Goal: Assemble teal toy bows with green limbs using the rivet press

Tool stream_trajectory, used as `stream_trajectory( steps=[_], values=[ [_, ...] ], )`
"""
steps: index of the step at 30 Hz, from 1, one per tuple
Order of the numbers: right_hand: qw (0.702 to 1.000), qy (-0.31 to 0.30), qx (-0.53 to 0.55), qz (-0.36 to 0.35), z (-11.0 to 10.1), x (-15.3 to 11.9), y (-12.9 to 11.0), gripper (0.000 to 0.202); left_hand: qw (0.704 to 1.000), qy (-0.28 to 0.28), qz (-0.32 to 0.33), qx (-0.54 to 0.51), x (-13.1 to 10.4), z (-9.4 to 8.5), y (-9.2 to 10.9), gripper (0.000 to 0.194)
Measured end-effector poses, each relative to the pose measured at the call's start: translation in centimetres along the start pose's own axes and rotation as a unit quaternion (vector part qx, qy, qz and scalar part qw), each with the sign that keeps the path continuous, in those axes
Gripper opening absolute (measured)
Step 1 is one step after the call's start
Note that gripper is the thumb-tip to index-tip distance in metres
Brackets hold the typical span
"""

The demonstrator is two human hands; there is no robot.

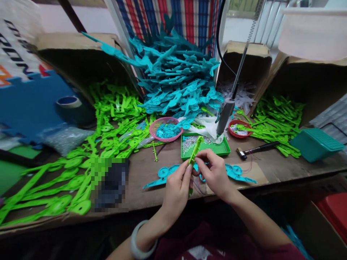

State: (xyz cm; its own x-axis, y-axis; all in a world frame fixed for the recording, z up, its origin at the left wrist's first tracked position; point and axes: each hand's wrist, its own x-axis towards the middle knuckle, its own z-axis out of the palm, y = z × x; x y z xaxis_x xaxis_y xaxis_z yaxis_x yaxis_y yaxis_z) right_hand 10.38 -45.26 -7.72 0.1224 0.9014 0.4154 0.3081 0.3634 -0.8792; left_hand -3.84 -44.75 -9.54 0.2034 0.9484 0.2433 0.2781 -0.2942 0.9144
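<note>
Head view puts a green strip [195, 148] at the centre, a slim plastic piece held upright and tilted a little to the right, above the near edge of the table [151, 169]. Both hands grasp it. The left hand [177, 189] pinches its lower part between thumb and fingertips, seemingly to steady it, while the right hand [214, 171] closes its thumb and forefinger on the strip just above, as if working at something small there; what lies between those fingertips is too small to tell. The strip is raised clear of the table, probably so both hands can reach round it.

Under the hands lie teal pieces [162, 175] flat on the wood, spreading left and right past the wrists, within easy reach. Just behind the strip sits a green tray [223, 148] holding small silvery bits, near enough to pick from without stretching. A pink bowl [164, 129] of teal parts stands to its left and a red bowl [239, 129] to its right. A hanging tool [226, 113] dangles on a sprung cable over the tray, kept off the table yet at hand. A hammer [256, 148] lies to the right, beside a teal basket [316, 144].

Farther back, a teal heap [176, 77] rises in the middle, and green strips fill the left pile [81, 173] and the right pile [273, 121] spilling from cardboard boxes.
</note>
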Motion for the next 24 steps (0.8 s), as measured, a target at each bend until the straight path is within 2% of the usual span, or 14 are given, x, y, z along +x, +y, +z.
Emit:
stream_trajectory(
  steps=[4, 8, 10, 15, 18, 24],
  values=[
    [1.0, 0.013, -0.014, -0.002, 0.4, -0.6, 0.7, 0.01, 0.999, 0.029, 0.035, 0.024, -0.4, 0.7, -0.9, 0.032],
    [0.991, 0.053, -0.087, -0.085, 0.8, -1.0, 1.2, 0.013, 0.994, 0.06, 0.075, 0.055, -0.6, 1.2, -1.2, 0.027],
    [0.989, 0.06, -0.091, -0.102, 0.9, -1.2, 1.3, 0.013, 0.993, 0.069, 0.075, 0.061, -0.6, 1.4, -1.2, 0.025],
    [0.981, 0.076, -0.125, -0.131, 1.0, -1.7, 2.1, 0.015, 0.996, 0.051, 0.042, 0.054, -0.6, 1.8, -1.5, 0.027],
    [0.975, 0.061, -0.136, -0.165, 0.9, -2.2, 3.0, 0.02, 0.995, 0.064, 0.037, 0.062, -1.2, 2.1, -2.0, 0.026],
    [0.978, -0.003, -0.136, -0.157, 0.3, -2.7, 3.7, 0.026, 0.996, 0.064, 0.013, 0.061, -2.4, 2.5, -3.0, 0.027]
  ],
)
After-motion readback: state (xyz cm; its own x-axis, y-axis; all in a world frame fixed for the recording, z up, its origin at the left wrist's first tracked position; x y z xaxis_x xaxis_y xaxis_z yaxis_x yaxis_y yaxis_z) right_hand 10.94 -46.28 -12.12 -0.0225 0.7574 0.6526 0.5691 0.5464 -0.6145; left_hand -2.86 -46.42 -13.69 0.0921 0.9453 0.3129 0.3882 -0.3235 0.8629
